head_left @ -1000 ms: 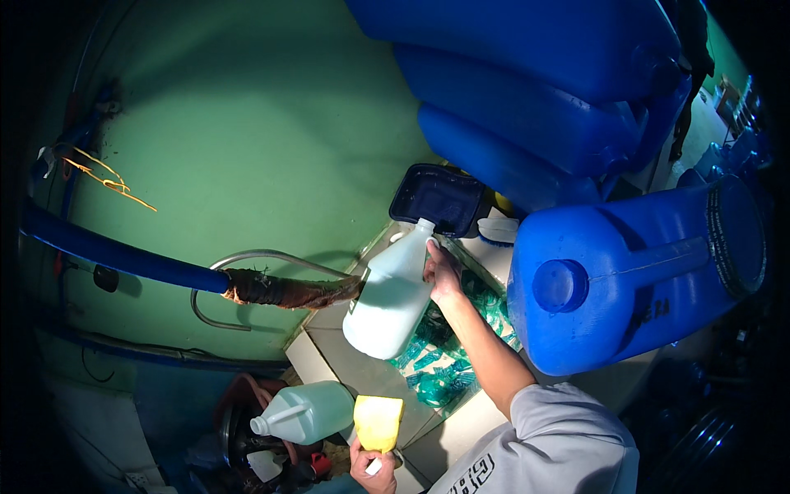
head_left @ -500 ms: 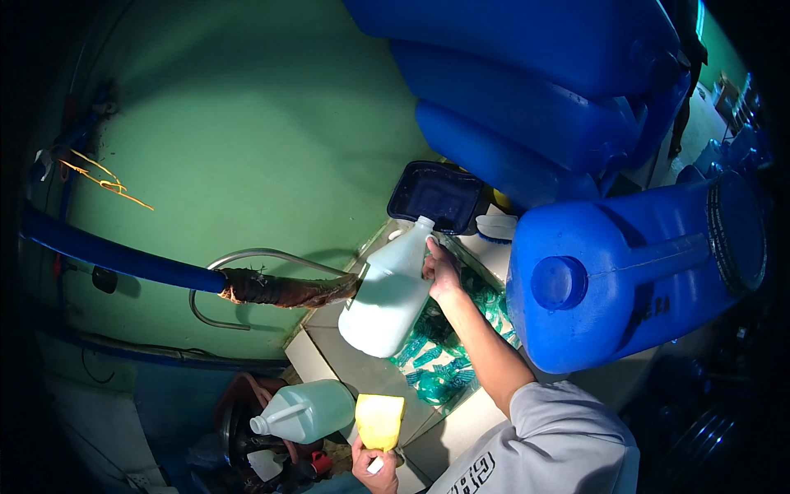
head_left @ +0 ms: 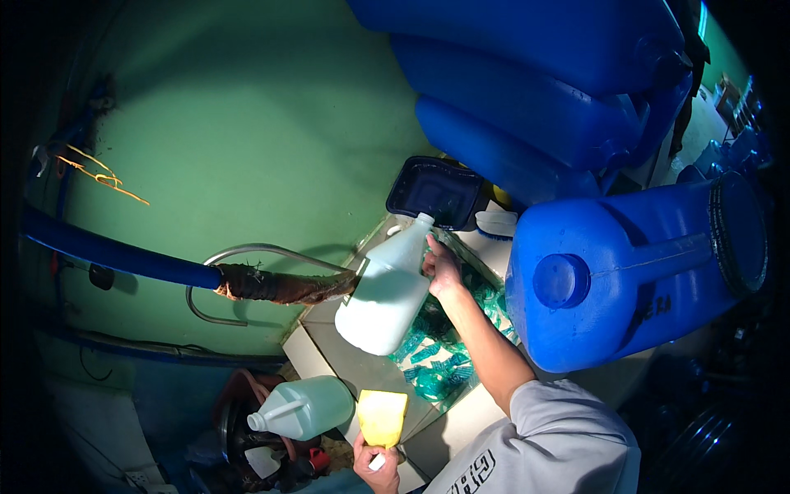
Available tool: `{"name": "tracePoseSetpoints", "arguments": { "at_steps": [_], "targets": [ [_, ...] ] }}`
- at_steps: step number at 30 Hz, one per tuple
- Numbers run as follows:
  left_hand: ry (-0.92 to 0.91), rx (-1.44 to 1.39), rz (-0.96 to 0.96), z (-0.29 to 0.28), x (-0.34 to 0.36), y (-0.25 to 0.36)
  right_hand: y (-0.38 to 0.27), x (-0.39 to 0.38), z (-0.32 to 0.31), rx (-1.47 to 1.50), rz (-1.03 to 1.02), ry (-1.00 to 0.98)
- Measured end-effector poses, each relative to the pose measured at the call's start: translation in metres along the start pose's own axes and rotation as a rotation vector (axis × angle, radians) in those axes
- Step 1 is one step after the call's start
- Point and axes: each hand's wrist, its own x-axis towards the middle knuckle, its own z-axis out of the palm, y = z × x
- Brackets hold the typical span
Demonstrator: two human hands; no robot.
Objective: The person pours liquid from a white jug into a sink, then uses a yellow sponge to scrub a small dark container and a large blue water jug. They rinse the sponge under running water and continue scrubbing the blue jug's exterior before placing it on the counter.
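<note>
My right hand point(head_left: 443, 265) grips a translucent white plastic jug point(head_left: 383, 292) at its handle side, with the thumb up near the neck. The jug is tilted, its neck pointing up and slightly right. Low in the view, my left hand point(head_left: 377, 468) pinches a flat yellow piece point(head_left: 382, 417); whether it is sponge, cloth or a label pad I cannot tell. A small white thing point(head_left: 378, 462) shows at the same fingers. A second translucent jug point(head_left: 309, 407) lies on its side, left of my left hand.
Green-printed plastic packaging point(head_left: 440, 370) lies beneath my right forearm. A large blue container point(head_left: 535, 329) stands to the right, with more blue containers point(head_left: 527, 107) behind. Beyond the held jug are a dark blue tray point(head_left: 432, 193) and a brush point(head_left: 495, 224). A blue hose point(head_left: 123, 251) comes from the left.
</note>
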Motion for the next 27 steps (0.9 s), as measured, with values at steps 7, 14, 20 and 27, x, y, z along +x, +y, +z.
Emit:
{"name": "tracePoseSetpoints", "arguments": {
  "at_steps": [7, 14, 20, 27],
  "targets": [
    [0.04, -0.008, 0.013, 0.003, -0.003, 0.011, -0.005, -0.011, 0.003, -0.084, -0.127, -0.006],
    [0.0, -0.017, 0.051, -0.008, -0.008, -0.013, 0.003, -0.061, -0.012, -0.334, -0.461, -0.206],
    [0.079, -0.071, 0.064, -0.032, -0.026, -0.029, 0.01, -0.129, -0.038, -0.468, -0.639, -0.497],
    [0.212, -0.152, 0.05, -0.079, -0.046, -0.016, -0.014, -0.229, -0.029, -0.632, -0.47, -0.813]
  ]
}}
